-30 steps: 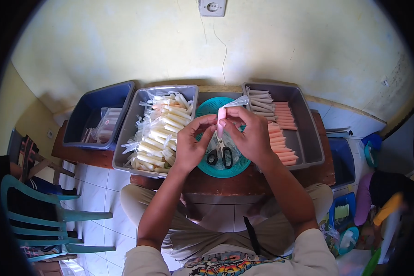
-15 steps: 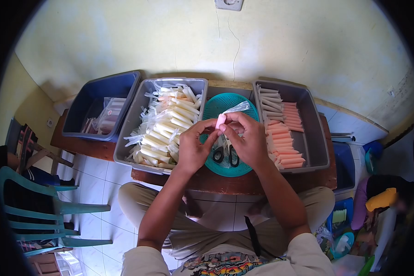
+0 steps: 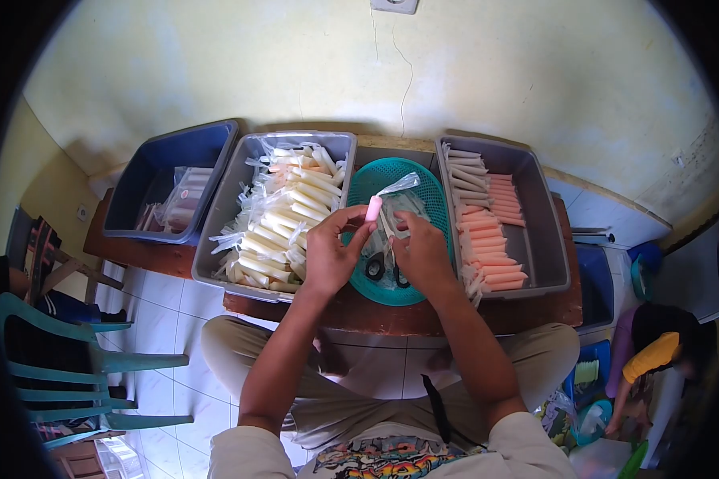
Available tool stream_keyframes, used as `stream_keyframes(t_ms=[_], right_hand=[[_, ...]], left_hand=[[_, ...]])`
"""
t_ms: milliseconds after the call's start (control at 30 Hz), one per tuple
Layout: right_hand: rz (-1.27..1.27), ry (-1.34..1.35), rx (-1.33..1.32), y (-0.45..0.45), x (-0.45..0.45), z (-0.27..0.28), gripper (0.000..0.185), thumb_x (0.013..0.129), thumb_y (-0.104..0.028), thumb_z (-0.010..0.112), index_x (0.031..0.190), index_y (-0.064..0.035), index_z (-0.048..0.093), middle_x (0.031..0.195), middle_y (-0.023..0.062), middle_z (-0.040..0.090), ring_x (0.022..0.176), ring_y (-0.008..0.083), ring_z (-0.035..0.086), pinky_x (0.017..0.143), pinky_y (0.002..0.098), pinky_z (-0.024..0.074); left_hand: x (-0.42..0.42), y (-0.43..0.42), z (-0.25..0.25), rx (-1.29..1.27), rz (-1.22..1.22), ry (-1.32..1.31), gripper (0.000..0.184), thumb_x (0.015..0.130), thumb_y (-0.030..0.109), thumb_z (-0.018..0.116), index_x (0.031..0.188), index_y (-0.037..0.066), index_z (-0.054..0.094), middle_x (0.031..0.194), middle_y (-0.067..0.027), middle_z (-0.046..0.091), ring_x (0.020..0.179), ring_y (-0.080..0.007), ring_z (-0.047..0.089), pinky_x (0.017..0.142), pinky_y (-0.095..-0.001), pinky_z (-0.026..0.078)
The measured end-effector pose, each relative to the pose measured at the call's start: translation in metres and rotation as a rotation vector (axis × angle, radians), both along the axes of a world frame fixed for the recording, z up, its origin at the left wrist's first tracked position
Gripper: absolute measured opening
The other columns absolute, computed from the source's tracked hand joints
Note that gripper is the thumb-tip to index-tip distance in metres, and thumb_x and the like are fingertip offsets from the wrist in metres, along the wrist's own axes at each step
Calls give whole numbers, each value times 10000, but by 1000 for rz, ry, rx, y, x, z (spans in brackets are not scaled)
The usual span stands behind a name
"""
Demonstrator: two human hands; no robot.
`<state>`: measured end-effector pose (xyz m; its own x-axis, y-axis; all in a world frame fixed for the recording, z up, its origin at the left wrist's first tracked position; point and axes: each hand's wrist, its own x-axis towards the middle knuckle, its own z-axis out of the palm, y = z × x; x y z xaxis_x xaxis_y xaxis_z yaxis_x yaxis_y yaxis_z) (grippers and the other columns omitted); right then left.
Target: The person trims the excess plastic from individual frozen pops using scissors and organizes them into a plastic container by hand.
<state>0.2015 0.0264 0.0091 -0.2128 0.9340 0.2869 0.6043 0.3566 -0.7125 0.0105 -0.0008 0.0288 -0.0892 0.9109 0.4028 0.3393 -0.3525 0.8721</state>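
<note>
My left hand pinches a pink filled tube upright between thumb and fingers; its clear plastic tail points up to the right. My right hand is off the tube, thumb and index finger apart, beside black-handled scissors. Both hands are over a round teal basket, where the scissors and clear plastic lie. To the left, a grey tray holds a heap of cream-coloured tubes. The grey tray on the right holds rows of orange tubes and paler tubes.
A dark blue tray with packed bags stands at the far left of the wooden bench. A green chair is at lower left. Another person bends over blue and teal containers at lower right.
My right hand has let go of the pink tube and moved slightly down and right. My left hand keeps the tube, which has shifted a little left. The other person's arm has lowered.
</note>
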Motion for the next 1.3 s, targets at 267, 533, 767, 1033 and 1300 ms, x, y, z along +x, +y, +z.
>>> stream_keyframes(t_ms=[267, 533, 767, 1033, 1300], right_hand=[[-46, -397, -311, -7, -14, -18, 502, 900, -248, 861, 1266, 41, 675, 1219, 284, 722, 1166, 488, 721, 997, 534, 598], [-72, -474, -392, -1, -32, -38, 598, 856, -230, 887, 1286, 87, 618, 1290, 300, 679, 1197, 474, 715, 1020, 517, 602], [-123, -501, -383, 7, -33, -53, 703, 833, -318, 925, 1285, 108, 597, 1307, 318, 633, 1186, 501, 701, 1022, 531, 593], [-88, -437, -376, 4, -18, -33, 662, 800, -223, 894, 1282, 131, 612, 1326, 330, 616, 1202, 502, 695, 1046, 517, 588], [-24, -262, -266, -16, 5, 13, 696, 812, -278, 893, 1348, 80, 631, 1257, 299, 654, 1177, 469, 680, 1037, 508, 565]], left_hand=[[-2, 1, -7, -15, 0, -41, 262, 952, 49, 838, 1205, 12, 782, 1043, -141, 824, 899, -203, 805, 816, -337, 621], [1, -2, -4, -24, -16, -42, 260, 952, 43, 833, 1207, 17, 785, 1035, -136, 825, 899, -198, 803, 826, -334, 620], [4, -2, -7, -14, -31, -47, 262, 952, 45, 834, 1209, 21, 788, 1028, -135, 825, 897, -194, 806, 817, -329, 621], [2, -2, -3, -26, -19, -35, 255, 959, 54, 832, 1207, 15, 788, 1029, -136, 825, 894, -195, 805, 812, -330, 620], [-5, 11, 4, 30, -18, -45, 272, 986, 36, 807, 1254, 3, 774, 1048, -110, 819, 886, -146, 766, 834, -319, 613]])
